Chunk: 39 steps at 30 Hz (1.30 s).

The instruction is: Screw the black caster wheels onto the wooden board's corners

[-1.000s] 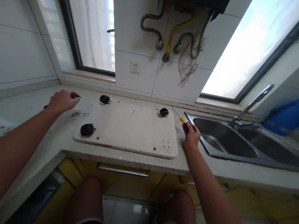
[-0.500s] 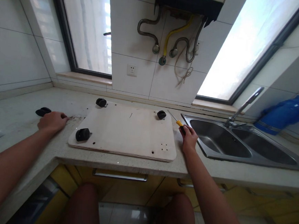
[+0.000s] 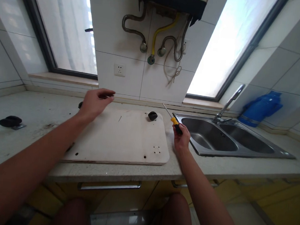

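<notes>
My left hand (image 3: 95, 103) hovers over the back left of a pale wooden board (image 3: 127, 138), its fingers curled towards the thumb. Whatever they pinch is too small to make out. A screwdriver (image 3: 174, 121) with a yellow and black handle is gripped in my right hand (image 3: 182, 137), just off the board's right edge, blade pointing up and left. One black caster wheel (image 3: 152, 116) stands at the back right corner. My left arm mostly hides the casters on the left side. Several small holes mark the bare front right corner. A loose caster (image 3: 10, 121) with a metal plate lies far left.
A double steel sink (image 3: 207, 134) with a tall faucet (image 3: 228, 103) is set into the counter (image 3: 135, 172) on the right. Behind it stands a blue container (image 3: 260, 109). Hoses and a yellow pipe (image 3: 156, 36) hang from the wall unit above.
My left hand has left the countertop beside the loose caster and moved right, over the board. My right hand still holds the screwdriver. The whole view has shifted slightly.
</notes>
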{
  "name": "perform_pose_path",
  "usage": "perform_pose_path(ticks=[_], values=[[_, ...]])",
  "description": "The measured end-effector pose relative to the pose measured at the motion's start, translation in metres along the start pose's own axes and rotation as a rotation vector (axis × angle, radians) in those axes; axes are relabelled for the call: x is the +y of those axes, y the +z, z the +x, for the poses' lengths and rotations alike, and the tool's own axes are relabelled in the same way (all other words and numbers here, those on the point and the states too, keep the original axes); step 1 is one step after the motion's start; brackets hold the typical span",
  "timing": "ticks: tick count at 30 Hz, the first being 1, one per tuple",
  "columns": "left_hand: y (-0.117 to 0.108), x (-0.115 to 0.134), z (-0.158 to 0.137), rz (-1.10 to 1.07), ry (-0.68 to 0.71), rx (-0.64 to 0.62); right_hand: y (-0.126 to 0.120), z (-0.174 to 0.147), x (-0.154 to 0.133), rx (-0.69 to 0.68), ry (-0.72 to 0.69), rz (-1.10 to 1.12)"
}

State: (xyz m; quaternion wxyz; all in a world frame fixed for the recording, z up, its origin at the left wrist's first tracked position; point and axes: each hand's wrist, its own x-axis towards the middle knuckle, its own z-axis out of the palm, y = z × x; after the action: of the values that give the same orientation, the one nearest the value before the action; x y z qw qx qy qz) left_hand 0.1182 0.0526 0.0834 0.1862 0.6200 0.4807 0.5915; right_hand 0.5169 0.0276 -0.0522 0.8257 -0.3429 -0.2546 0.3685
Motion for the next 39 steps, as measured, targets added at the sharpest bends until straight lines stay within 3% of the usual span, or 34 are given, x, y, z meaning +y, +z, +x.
perform_pose_path(ticks=[2, 5, 7, 10, 16, 28, 35, 39], values=[[0.049, 0.011, -0.004, -0.194, 0.009, -0.073, 0.0, -0.002, -0.001, -0.032, 0.019, -0.001], [0.11, 0.012, -0.011, -0.467, -0.103, -0.151, 0.001, -0.006, -0.004, -0.078, 0.047, -0.012], [0.137, 0.005, -0.015, -0.569, -0.173, -0.165, 0.002, -0.008, -0.006, -0.113, 0.059, -0.025], [0.156, -0.012, -0.021, -0.613, -0.212, -0.137, 0.004, -0.013, -0.009, -0.168, 0.072, -0.057], [0.152, -0.035, -0.03, -0.661, -0.261, -0.165, 0.011, -0.024, -0.013, -0.253, 0.08, -0.115], [0.143, -0.022, -0.037, -0.734, -0.319, -0.339, 0.009, -0.034, -0.022, -0.293, 0.053, -0.153], [0.144, -0.027, -0.036, -0.647, -0.264, -0.334, 0.008, -0.034, -0.02, -0.302, 0.015, -0.192], [0.139, -0.023, -0.035, -0.484, -0.157, -0.345, 0.007, -0.037, -0.021, -0.297, -0.061, -0.241]])
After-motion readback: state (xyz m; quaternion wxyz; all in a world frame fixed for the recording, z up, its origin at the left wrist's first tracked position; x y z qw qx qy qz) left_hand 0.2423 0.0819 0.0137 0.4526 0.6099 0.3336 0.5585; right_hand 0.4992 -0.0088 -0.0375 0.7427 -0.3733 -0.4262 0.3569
